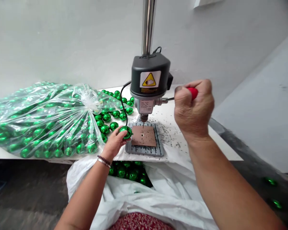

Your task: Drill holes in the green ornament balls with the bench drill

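The drill press (150, 76) stands on the bench (168, 113) and serves as the reference for all positions.

- Left hand (114, 143): at the left front of the drill press. Its grip pinches one green ball (126, 132) between thumb and fingers, just beside the brown pad (147, 140).
- Right hand (194, 110): to the right of the drill press. Its grip is closed around the red knob (193, 92) of the feed lever.
- Drill bit (143, 125): under the head of the drill press, above the pad.
- Clear bag (50, 127): left of the drill press, filled with balls.
- White sack (170, 188): in front of the drill press, with balls in its opening.

CAUTION: Lowering the lever with the left fingers under the bit could injure them. The ball's smooth, round surface may let it roll or spin if pinched loosely; off-centre contact could make the bit skid, and excess pressure could crack the shell. The power cable (121, 95) hangs close to the left hand and could snag.
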{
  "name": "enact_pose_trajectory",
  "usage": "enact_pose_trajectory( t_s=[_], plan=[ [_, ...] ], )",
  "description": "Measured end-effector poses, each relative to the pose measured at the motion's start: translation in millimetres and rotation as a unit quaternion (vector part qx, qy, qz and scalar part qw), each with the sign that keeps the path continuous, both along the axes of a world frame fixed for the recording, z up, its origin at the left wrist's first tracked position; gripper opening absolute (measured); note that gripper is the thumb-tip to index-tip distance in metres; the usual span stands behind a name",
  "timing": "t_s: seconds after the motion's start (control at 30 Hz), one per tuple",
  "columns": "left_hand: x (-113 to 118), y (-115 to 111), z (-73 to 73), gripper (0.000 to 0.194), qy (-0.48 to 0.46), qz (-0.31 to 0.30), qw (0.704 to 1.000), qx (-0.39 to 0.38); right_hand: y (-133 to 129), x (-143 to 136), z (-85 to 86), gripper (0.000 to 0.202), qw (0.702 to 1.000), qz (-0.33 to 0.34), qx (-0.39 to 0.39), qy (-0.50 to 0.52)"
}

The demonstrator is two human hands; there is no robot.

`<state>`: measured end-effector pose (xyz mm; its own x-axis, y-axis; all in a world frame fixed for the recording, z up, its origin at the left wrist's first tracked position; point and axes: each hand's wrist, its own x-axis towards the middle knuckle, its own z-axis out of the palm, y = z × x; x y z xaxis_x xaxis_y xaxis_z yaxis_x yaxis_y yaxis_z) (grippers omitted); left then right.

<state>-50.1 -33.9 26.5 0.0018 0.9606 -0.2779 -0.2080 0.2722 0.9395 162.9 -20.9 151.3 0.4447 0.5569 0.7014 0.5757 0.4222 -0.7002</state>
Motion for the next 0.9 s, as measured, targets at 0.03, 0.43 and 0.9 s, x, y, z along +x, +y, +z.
enact_pose_trajectory(
  t_s=[0.03,0.43,0.9],
  plan=[
    [3,5,-0.8,0.049,0.050,-0.013,0.998,0.018,0,0,0.1,0.016,1.000,-0.001,-0.004,0.001],
    [32,38,-7.6,0.046,0.356,-0.113,0.918,0.132,0,5,-2.0,0.016,0.999,0.008,-0.016,-0.035],
    [46,40,-0.1,0.065,0.492,-0.161,0.841,0.156,6,7,-9.8,0.019,0.998,0.033,0.048,-0.032]
  ],
)
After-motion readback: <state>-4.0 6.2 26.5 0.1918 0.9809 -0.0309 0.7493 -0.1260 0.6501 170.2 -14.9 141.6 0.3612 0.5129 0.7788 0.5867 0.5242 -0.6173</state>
